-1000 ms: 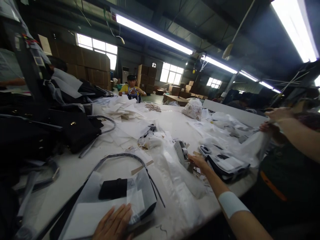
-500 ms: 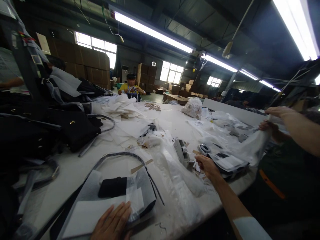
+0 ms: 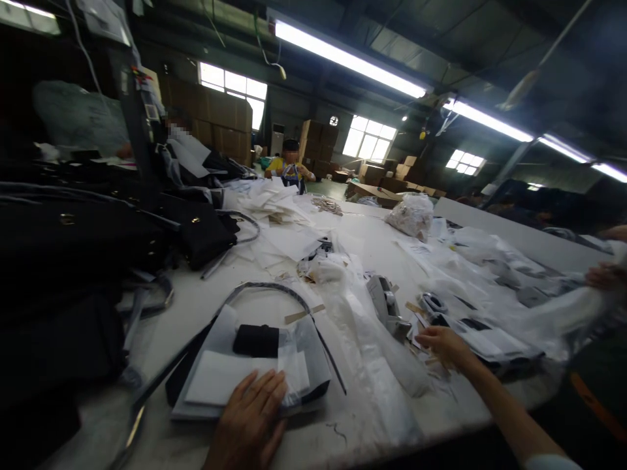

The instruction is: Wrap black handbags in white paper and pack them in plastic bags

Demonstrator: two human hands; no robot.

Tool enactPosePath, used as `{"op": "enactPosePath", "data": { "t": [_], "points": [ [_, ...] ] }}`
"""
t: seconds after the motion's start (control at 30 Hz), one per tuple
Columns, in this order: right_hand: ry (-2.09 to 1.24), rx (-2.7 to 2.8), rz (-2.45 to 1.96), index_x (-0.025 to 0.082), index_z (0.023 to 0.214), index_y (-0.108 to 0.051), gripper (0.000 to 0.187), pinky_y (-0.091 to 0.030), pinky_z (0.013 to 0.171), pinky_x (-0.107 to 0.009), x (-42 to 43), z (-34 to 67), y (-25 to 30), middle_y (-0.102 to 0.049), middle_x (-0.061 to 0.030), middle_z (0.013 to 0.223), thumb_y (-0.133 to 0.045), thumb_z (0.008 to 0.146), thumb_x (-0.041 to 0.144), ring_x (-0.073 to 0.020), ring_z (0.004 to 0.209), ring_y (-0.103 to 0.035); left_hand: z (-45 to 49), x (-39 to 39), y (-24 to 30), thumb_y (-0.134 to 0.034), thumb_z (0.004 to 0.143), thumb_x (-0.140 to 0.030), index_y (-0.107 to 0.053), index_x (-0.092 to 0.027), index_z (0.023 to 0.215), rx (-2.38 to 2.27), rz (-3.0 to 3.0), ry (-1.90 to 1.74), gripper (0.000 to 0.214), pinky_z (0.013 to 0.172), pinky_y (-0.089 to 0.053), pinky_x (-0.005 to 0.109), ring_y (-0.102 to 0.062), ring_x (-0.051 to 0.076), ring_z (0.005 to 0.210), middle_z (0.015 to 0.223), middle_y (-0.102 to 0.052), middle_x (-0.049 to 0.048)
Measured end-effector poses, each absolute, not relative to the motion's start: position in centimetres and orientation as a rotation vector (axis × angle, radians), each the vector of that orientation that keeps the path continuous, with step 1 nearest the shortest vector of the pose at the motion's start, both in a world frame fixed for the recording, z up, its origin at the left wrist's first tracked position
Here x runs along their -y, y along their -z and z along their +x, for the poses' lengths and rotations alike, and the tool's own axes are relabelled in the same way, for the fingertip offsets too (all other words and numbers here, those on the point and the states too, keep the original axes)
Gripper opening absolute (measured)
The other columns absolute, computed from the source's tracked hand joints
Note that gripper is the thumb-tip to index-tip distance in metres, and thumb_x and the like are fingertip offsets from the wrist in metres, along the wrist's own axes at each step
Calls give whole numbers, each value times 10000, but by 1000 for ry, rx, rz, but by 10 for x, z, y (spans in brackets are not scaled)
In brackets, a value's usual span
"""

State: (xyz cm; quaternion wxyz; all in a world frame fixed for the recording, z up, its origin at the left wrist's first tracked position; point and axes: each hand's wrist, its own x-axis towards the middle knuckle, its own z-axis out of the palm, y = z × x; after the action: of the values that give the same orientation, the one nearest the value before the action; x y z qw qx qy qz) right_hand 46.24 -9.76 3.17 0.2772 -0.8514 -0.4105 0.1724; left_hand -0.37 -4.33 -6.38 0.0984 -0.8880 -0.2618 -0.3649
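Much plastic separating left hand, flat on bag, from right hand, curling, hold unclear, dispenser crowding its ten o'clock.

L hand flat on white sheet atop blk bag, nr table's front edge. R hand, fingers bent, at paper scraps btwn gray tape dispenser & wrapped blk item, same edge.

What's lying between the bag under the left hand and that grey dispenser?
Crumpled clear plastic lies between the bag and the dispenser, in the head view.
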Motion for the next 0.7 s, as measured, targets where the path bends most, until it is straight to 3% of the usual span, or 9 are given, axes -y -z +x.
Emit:
{"op": "enactPosePath", "data": {
  "t": [0.13, 0.3, 0.37, 0.5, 0.6, 0.7],
  "points": [
    [-813, 1654, -2052, 170, 738, -734, 262, -418, 607, -250, 75, 386, -79, -665, -8, 668, -671, 721, 424, -168, 645, -576, 0, 49, 49, -506, 842, -171, -611, -204, 1165, 784, -2637, 1183, 341, 1062, -353, 328, -614, 162, 1123, 1187, -703, -2],
    [-1083, 2457, -1640, 198, 780, -748, 162, -380, 549, -199, 18, 250, -113, -676, 42, 673, -750, 744, 355, -112, 604, -580, 0, 50, 41, -494, 830, -158, -614, -194, 1148, 805, -2637, 1201, 342, 1056, -354, 334, -623, 161, 1107, 1173, -711, -4],
    [-920, 2817, -1503, 220, 767, -749, 120, -404, 615, -214, -9, 209, -106, -689, 52, 681, -768, 746, 337, -108, 611, -601, 0, 50, 41, -491, 826, -156, -618, -193, 1146, 801, -2633, 1203, 347, 1061, -350, 339, -624, 162, 1110, 1179, -710, -8],
    [-249, 3419, -1361, 217, 655, -714, 137, -413, 841, -353, -52, 149, -69, -694, 22, 631, -836, 680, 272, -169, 667, -650, -1, 50, 42, -501, 816, -162, -615, -189, 1166, 795, -2624, 1182, 369, 1050, -366, 344, -628, 166, 1105, 1181, -712, -7],
    [-126, 3550, -1293, 200, 474, -612, 322, -399, 854, -390, -70, 130, -44, -653, -3, 549, -828, 699, 282, -197, 675, -658, -2, 49, 43, -512, 816, -181, -608, -172, 1185, 803, -2629, 1159, 382, 1038, -378, 340, -628, 168, 1105, 1169, -717, -5],
    [-74, 3564, -1193, 205, 553, -652, 281, -374, 903, -396, -78, 140, -36, -703, -39, 692, -840, 700, 354, -232, 824, -659, -2, 48, 45, -509, 826, -190, -614, -168, 1175, 798, -2622, 1177, 365, 1042, -369, 343, -630, 168, 1099, 1161, -719, -9]
  ]
}}
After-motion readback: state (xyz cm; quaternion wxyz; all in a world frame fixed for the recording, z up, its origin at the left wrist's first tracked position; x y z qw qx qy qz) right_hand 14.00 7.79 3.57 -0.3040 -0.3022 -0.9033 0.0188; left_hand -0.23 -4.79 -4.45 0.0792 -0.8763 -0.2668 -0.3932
